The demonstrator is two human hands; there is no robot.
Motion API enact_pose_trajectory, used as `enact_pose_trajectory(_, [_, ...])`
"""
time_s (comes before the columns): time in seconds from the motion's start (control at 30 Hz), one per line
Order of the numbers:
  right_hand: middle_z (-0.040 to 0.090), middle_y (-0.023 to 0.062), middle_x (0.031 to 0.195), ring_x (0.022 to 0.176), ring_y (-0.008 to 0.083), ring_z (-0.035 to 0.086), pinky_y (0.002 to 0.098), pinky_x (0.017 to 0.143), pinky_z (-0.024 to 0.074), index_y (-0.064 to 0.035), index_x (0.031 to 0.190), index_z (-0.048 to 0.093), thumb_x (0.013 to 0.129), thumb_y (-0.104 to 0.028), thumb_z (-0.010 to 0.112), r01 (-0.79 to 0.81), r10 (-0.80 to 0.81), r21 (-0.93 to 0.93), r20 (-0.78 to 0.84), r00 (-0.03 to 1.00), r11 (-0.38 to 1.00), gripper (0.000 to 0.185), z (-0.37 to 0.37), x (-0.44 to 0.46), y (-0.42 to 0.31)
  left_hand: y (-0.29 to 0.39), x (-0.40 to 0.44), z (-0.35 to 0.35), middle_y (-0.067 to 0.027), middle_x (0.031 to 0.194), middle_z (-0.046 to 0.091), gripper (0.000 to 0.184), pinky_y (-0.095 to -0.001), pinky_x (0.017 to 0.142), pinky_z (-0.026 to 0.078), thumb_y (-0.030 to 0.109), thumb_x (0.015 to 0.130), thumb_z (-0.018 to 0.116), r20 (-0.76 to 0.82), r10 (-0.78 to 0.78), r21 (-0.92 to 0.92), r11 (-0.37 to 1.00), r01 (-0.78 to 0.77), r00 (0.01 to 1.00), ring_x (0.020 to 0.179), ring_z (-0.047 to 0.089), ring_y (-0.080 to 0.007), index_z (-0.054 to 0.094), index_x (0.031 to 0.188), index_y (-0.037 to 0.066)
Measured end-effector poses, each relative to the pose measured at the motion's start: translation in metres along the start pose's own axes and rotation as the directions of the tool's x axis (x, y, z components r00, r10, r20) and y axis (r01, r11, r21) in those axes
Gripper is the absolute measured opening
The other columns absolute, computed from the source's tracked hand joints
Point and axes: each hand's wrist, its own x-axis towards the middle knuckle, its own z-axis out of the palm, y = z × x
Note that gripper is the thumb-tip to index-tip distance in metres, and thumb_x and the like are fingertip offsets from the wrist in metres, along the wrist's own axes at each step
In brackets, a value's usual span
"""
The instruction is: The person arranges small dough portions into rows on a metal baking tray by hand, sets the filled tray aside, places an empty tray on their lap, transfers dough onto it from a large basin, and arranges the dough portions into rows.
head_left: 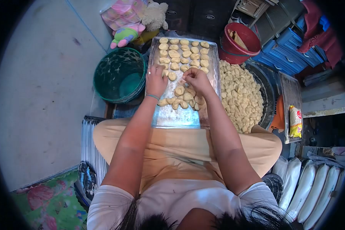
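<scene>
A metal tray (172,119) lies in front of my lap. On its far part, flattened dough pieces (174,54) stand in rows, and a loose heap of dough pieces (185,97) lies nearer to me. My left hand (156,79) is at the tray's left side, fingers apart over the end of the rows, beside a single piece (172,76). My right hand (196,79) hovers between the rows and the heap, thumb and fingertips pinched together; whatever is between them is too small to make out.
A large pile of dough pieces (239,96) fills a round black tub to the right. Behind it stands a red bucket (237,53). A green basket (119,82) is at the left. A yellow packet (295,122) lies on another tray (285,84) at far right.
</scene>
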Motion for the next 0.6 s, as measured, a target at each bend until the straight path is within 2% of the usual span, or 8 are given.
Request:
enact_pose_trajectory(0.1, [0.069,0.0106,0.086,0.077,0.0166,0.064,0.0301,0.067,0.0509,-0.0093,0.103,0.070,0.075,-0.025,0.079,0.009,0.025,-0.143,0.235,0.972,0.990,0.034,0.003,-0.009,-0.011,0.008,-0.008,-0.007,-0.0038,0.112,0.061,0.028,-0.0429,0.095,0.035,0.014,0.079,0.069,0.114,0.195,0.061,0.977,-0.202,0.974,0.116,0.049,-0.0269,0.066,0.107,0.014])
enact_pose_trajectory(0.13, [0.069,0.0139,0.092,0.082,0.0207,0.066,0.0315,0.072,0.0521,-0.0093,0.107,0.068,0.075,-0.023,0.078,0.206,-0.142,-0.188,0.303,0.942,0.960,0.036,0.011,-0.010,0.008,0.006,-0.009,-0.001,-0.0028,0.111,0.062,0.029,-0.0428,0.097,0.033,0.015,0.079,0.069,0.157,0.224,0.071,0.969,-0.237,0.962,0.117,0.049,-0.0257,0.067,0.108,0.015])
enact_pose_trajectory(0.23, [0.070,0.0147,0.096,0.086,0.0251,0.067,0.0332,0.077,0.0524,-0.0070,0.108,0.068,0.074,-0.021,0.078,0.143,-0.077,-0.336,0.200,0.977,0.931,0.039,0.007,-0.015,0.003,0.006,-0.008,0.010,-0.0009,0.108,0.063,0.027,-0.0425,0.097,0.031,0.017,0.080,0.069,0.170,0.206,0.099,0.969,-0.225,0.964,0.115,0.049,-0.0248,0.068,0.106,0.016])
enact_pose_trajectory(0.27, [0.069,0.0148,0.099,0.086,0.0273,0.066,0.0349,0.078,0.0522,-0.0038,0.110,0.063,0.071,-0.017,0.080,0.030,-0.023,-0.116,0.063,0.998,0.993,0.044,0.006,-0.010,0.014,0.007,-0.006,0.012,-0.0010,0.108,0.063,0.026,-0.0429,0.097,0.031,0.017,0.080,0.069,0.172,0.191,0.107,0.972,-0.211,0.966,0.115,0.049,-0.0250,0.068,0.106,0.016])
enact_pose_trajectory(0.37, [0.064,0.0081,0.095,0.078,0.0157,0.060,0.0296,0.073,0.0511,-0.0018,0.113,0.057,0.071,-0.009,0.082,0.059,-0.085,-0.150,-0.171,0.982,0.987,0.050,0.005,-0.006,0.008,0.016,-0.003,0.013,-0.0014,0.107,0.063,0.026,-0.0434,0.097,0.030,0.019,0.081,0.070,0.184,0.126,0.169,0.973,-0.158,0.975,0.114,0.049,-0.0253,0.068,0.106,0.016])
enact_pose_trajectory(0.4, [0.061,0.0075,0.092,0.073,0.0165,0.057,0.0308,0.070,0.0511,-0.0025,0.115,0.052,0.067,-0.007,0.084,0.090,-0.130,-0.231,-0.166,0.978,0.969,0.058,0.005,-0.009,0.006,0.020,-0.001,0.012,-0.0015,0.107,0.063,0.026,-0.0435,0.097,0.030,0.020,0.081,0.070,0.189,0.106,0.195,0.970,-0.143,0.976,0.113,0.050,-0.0254,0.068,0.106,0.016])
enact_pose_trajectory(0.5, [0.062,0.0158,0.114,0.093,0.0289,0.064,0.0367,0.079,0.0521,-0.0047,0.110,0.059,0.068,-0.019,0.084,-0.034,-0.030,-0.280,-0.221,0.975,0.960,0.051,-0.002,-0.013,0.010,0.020,-0.003,0.015,-0.0013,0.106,0.063,0.026,-0.0433,0.096,0.031,0.022,0.081,0.070,0.060,0.222,0.132,0.965,-0.229,0.973,0.112,0.050,-0.0253,0.069,0.106,0.016])
enact_pose_trajectory(0.6, [0.066,0.0162,0.107,0.088,0.0307,0.066,0.0368,0.075,0.0527,-0.0061,0.098,0.067,0.070,-0.030,0.081,0.016,-0.057,-0.719,-0.033,0.998,0.695,0.040,-0.003,-0.036,0.001,0.029,0.002,0.017,-0.0011,0.105,0.062,0.024,-0.0439,0.095,0.032,0.022,0.082,0.070,0.117,0.401,-0.001,0.915,-0.403,0.909,0.111,0.051,-0.0251,0.068,0.106,0.017])
